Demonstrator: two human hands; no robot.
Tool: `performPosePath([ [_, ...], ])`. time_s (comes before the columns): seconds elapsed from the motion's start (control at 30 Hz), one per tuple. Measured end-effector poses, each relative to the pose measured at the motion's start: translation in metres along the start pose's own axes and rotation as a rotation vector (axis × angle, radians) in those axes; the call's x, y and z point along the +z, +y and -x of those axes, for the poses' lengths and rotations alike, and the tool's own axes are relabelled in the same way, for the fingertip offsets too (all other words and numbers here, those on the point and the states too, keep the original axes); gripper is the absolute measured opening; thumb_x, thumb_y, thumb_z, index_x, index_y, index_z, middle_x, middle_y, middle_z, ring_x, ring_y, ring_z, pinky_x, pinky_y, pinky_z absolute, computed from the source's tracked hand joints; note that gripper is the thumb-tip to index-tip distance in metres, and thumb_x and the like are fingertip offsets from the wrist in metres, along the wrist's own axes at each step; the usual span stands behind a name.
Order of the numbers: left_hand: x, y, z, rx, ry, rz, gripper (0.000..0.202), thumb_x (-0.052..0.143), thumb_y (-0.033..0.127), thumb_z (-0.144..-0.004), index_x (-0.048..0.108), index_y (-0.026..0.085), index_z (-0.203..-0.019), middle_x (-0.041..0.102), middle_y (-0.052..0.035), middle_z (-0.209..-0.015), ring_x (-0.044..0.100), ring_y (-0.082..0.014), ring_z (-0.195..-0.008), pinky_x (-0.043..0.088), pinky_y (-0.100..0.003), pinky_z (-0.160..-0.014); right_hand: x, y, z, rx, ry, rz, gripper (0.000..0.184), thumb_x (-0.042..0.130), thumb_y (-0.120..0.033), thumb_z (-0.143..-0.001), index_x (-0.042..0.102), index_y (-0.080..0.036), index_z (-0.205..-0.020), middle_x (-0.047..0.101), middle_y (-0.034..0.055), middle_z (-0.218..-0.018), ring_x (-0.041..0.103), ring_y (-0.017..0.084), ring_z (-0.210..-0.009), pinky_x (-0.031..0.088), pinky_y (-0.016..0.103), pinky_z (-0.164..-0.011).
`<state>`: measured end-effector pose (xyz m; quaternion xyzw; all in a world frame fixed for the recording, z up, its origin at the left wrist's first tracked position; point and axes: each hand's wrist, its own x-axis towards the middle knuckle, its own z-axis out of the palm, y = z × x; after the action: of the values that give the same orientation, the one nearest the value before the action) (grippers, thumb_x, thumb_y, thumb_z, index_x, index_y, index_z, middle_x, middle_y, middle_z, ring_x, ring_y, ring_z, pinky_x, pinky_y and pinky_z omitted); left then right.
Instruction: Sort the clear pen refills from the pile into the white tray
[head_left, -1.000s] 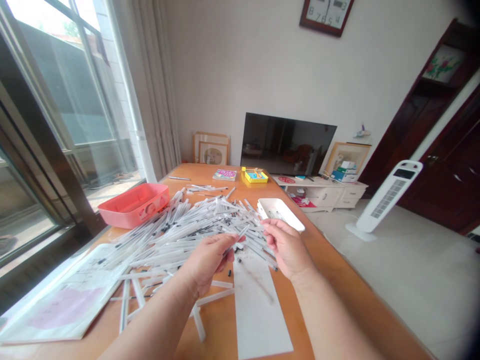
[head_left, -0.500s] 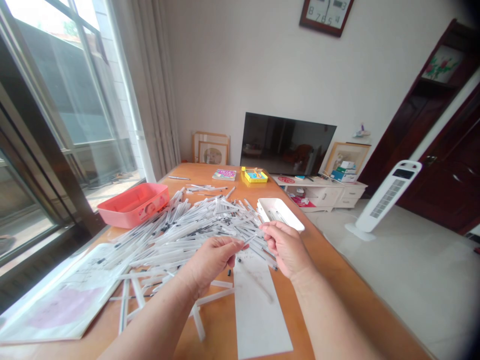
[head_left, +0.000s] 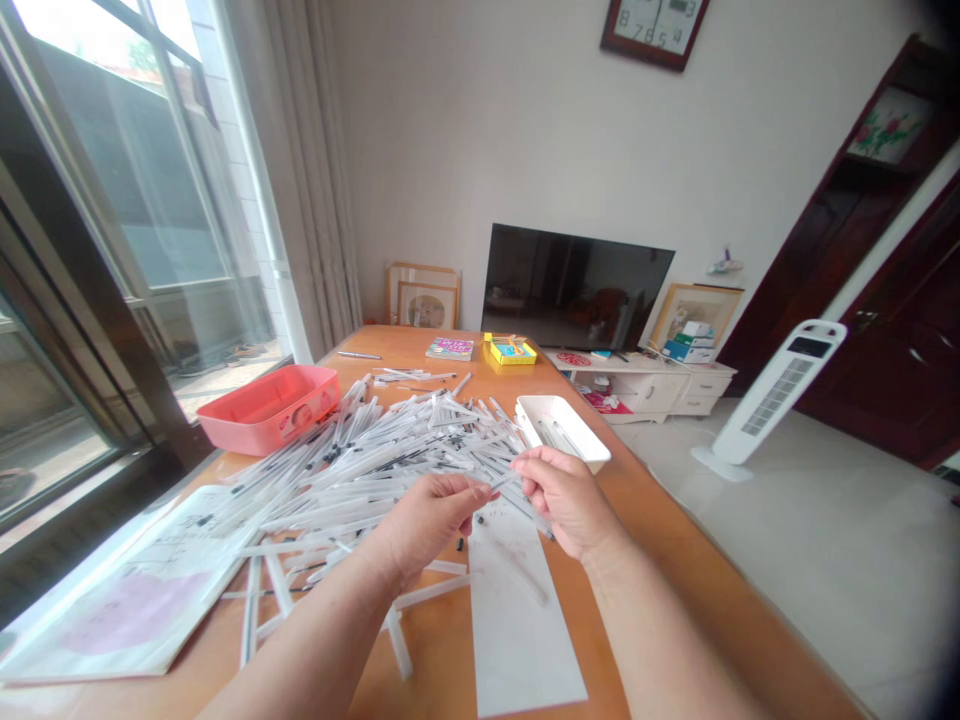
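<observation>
A large heap of thin white pens (head_left: 375, 455) covers the middle of the wooden table (head_left: 660, 560). My left hand (head_left: 424, 525) and my right hand (head_left: 566, 495) are held close together just above the heap's near edge. Both pinch the same slim white pen (head_left: 501, 482), one at each end, fingers closed. A white sheet of paper (head_left: 517, 620) lies on the table below my hands, with a small black cap (head_left: 459, 546) beside it.
A pink tray (head_left: 270, 408) stands at the heap's left, a white tray (head_left: 562, 428) holding a few pens at its right. A printed sheet (head_left: 127, 600) lies near left. A book (head_left: 448, 349) and yellow box (head_left: 510, 351) sit at the far end. A tower fan (head_left: 772, 395) stands on the floor.
My hands have come closer together and my left hand has risen slightly; the pen now spans between both pinches. The heap and trays have not moved.
</observation>
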<state>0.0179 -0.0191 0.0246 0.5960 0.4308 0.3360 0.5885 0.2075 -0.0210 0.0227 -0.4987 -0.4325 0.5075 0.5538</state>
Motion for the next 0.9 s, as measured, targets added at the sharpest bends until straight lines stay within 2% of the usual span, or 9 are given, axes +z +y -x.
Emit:
performPosePath([
  [0.23,0.0,-0.004,-0.001,0.01,0.003,-0.028,0.04,0.067,0.055,-0.081,0.069,0.016,-0.073,0.052,0.0013,-0.058,0.038,-0.011,-0.056,0.027,-0.024,-0.055,0.004,0.002,0.001,0.024,-0.022,0.008,0.019,0.07,-0.033,-0.075,0.061,-0.017,-0.075,0.057,-0.0032,-0.059,0.034,0.004,-0.042,0.017,0.019,-0.04],
  [0.43,0.001,-0.004,-0.002,0.027,0.024,-0.004,0.038,0.067,0.053,-0.082,0.072,0.016,-0.078,0.05,0.0012,-0.059,0.037,-0.0111,-0.057,0.026,-0.024,-0.055,0.008,0.004,0.0,-0.002,-0.028,-0.006,0.022,0.072,-0.034,-0.075,0.059,-0.016,-0.074,0.057,-0.0031,-0.06,0.036,0.004,-0.044,0.02,0.018,-0.04],
  [0.57,0.001,-0.004,-0.001,0.035,0.043,-0.012,0.037,0.067,0.052,-0.082,0.073,0.016,-0.076,0.049,0.0014,-0.058,0.037,-0.0112,-0.057,0.026,-0.024,-0.056,0.01,0.004,0.001,-0.002,-0.036,-0.018,0.021,0.072,-0.033,-0.076,0.059,-0.016,-0.073,0.056,-0.0037,-0.06,0.036,0.004,-0.044,0.019,0.018,-0.041],
  [0.9,0.0,-0.006,-0.001,0.089,-0.001,0.0,0.037,0.065,0.051,-0.083,0.072,0.016,-0.075,0.047,0.0015,-0.062,0.039,-0.0121,-0.061,0.031,-0.025,-0.06,0.012,0.005,-0.001,0.041,-0.055,-0.021,0.021,0.072,-0.032,-0.075,0.059,-0.016,-0.073,0.056,-0.0032,-0.06,0.035,0.004,-0.043,0.016,0.018,-0.04],
])
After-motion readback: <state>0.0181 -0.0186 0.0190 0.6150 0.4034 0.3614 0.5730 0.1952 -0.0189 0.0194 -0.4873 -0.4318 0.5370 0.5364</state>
